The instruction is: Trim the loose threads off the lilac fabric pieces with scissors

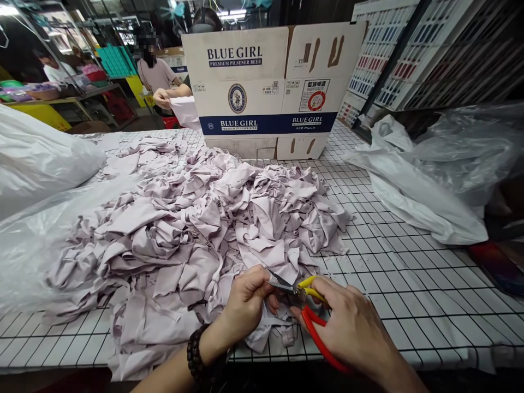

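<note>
My right hand [350, 319] grips a pair of scissors [317, 327] with one red and one yellow handle. Their blades point left, toward the fingertips of my left hand [249, 295]. Those fingers are pinched on a piece of pale lilac fabric [266, 325], which hangs below them close to the blades. I cannot tell whether the blades touch the cloth. Just beyond both hands spreads a large heap of the same lilac fabric pieces [196, 218], crumpled and overlapping. A dark beaded bracelet [195, 352] circles my left wrist.
A white and blue beer carton [241, 76] stands upright behind the heap on the grid-patterned table [393, 278]. Plastic bags lie at the left [36, 164] and right [429, 191]. Another person's hand [162, 99] holds cloth beside the carton. White crates [401, 54] are stacked at back right.
</note>
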Motion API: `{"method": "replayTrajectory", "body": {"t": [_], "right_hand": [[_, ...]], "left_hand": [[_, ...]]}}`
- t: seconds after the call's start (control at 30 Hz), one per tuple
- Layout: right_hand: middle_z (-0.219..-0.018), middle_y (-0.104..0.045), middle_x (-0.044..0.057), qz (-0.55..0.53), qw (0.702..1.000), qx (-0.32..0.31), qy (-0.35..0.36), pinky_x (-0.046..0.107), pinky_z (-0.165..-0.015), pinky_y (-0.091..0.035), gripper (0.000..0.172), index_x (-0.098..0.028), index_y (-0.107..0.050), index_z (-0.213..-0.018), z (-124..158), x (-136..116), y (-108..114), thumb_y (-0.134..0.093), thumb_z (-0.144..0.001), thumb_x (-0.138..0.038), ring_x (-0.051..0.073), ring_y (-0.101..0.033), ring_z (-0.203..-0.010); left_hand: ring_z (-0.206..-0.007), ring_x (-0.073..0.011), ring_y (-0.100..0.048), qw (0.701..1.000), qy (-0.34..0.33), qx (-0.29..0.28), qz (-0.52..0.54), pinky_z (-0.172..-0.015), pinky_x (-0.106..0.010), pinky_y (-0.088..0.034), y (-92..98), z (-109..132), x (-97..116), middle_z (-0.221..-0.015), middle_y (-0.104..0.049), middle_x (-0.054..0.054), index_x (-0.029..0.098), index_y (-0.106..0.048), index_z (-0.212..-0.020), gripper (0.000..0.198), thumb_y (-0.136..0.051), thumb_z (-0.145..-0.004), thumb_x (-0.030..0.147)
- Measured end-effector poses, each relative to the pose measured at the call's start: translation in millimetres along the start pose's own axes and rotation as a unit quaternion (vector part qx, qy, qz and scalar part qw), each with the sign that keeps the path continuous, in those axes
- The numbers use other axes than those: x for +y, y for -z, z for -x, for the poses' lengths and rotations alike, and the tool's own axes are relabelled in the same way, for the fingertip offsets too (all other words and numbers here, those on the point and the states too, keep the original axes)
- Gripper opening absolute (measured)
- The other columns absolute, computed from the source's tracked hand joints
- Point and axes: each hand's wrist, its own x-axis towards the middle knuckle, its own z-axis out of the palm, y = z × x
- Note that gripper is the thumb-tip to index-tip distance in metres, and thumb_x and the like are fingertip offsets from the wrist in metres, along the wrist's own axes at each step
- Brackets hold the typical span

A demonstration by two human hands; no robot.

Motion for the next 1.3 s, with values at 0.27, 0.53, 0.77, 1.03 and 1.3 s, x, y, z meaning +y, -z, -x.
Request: {"method": "replayTrajectory", "body": {"t": [0.27,0.53,0.77,1.03,1.3], "right_hand": [[-0.071,-0.063,-0.003,0.008,1.000,-0.001,0.007,0.032,-0.063,-0.041,0.019,-0.025,-0.056,-0.077,-1.0,-5.5,5.4,-0.062,-0.079,-0.042,0.016,-0.055,-0.056],[-0.072,-0.065,-0.003,0.017,1.000,-0.002,0.005,0.033,-0.064,-0.037,0.016,-0.026,-0.059,-0.079,-0.2,-3.1,4.3,-0.062,-0.079,-0.042,0.017,-0.054,-0.057],[-0.070,-0.064,-0.002,0.017,0.999,0.018,0.020,0.031,-0.063,-0.032,0.020,-0.024,-0.059,-0.076,-0.1,-4.4,4.6,-0.061,-0.081,-0.044,0.016,-0.053,-0.056],[-0.066,-0.063,-0.003,0.028,0.999,0.023,0.021,0.030,-0.061,-0.031,0.015,-0.024,-0.057,-0.073,0.2,-3.7,2.5,-0.061,-0.079,-0.036,0.014,-0.050,-0.052],[-0.061,-0.060,-0.005,0.034,0.999,0.006,0.023,0.029,-0.060,-0.033,0.015,-0.024,-0.055,-0.071,1.0,-3.2,1.1,-0.061,-0.079,-0.035,0.013,-0.045,-0.048]], "left_hand": [[-0.048,-0.0122,-0.056,1.000,-0.020,-0.009,0.018,-0.054,-0.024,-0.045,1.7,3.0,0.3,-0.057,-0.057,0.000,0.017,-0.059,-0.067,0.033,-0.050,-0.093,0.036],[-0.048,-0.0110,-0.058,0.999,-0.036,-0.008,0.015,-0.053,-0.022,-0.046,2.7,2.8,-2.6,-0.058,-0.056,0.001,0.016,-0.061,-0.068,0.026,-0.049,-0.091,0.023],[-0.046,-0.0100,-0.058,0.999,-0.034,-0.026,0.014,-0.049,-0.020,-0.044,4.3,1.3,-0.4,-0.060,-0.055,0.001,0.016,-0.060,-0.067,0.027,-0.050,-0.090,0.023],[-0.045,-0.0088,-0.055,0.999,-0.040,-0.023,0.013,-0.048,-0.019,-0.044,6.3,-0.8,-0.4,-0.060,-0.054,0.001,0.016,-0.063,-0.068,0.027,-0.052,-0.090,0.025],[-0.046,-0.0103,-0.057,0.999,-0.014,-0.026,0.045,-0.046,-0.021,-0.045,6.2,0.1,3.2,-0.061,-0.055,0.000,0.015,-0.065,-0.068,0.031,-0.055,-0.090,0.034]]}}
